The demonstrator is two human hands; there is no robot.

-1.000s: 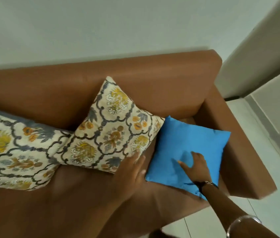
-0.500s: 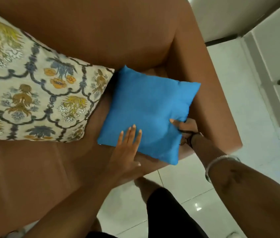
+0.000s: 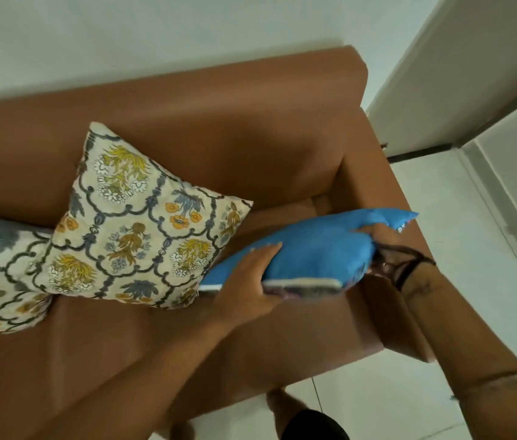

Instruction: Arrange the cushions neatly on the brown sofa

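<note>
A blue cushion (image 3: 314,246) hangs above the right end of the brown sofa (image 3: 235,122), tilted nearly edge-on. My left hand (image 3: 247,281) grips its near left edge, fingers over the top. My right hand (image 3: 381,246) holds its right side, near the sofa's armrest. A cream floral cushion (image 3: 136,223) leans on one corner against the backrest, just left of the blue one. A second floral cushion (image 3: 0,271) lies at the far left, partly cut off by the frame.
The right armrest (image 3: 387,198) rises beside the blue cushion. A white wall runs behind the sofa. A white door (image 3: 473,68) and white tiled floor (image 3: 460,217) lie to the right. My legs stand at the sofa's front edge.
Both hands have closed on the blue cushion and lifted it off the seat, tipping it toward edge-on. The view has swung up to show the backrest and wall again.
</note>
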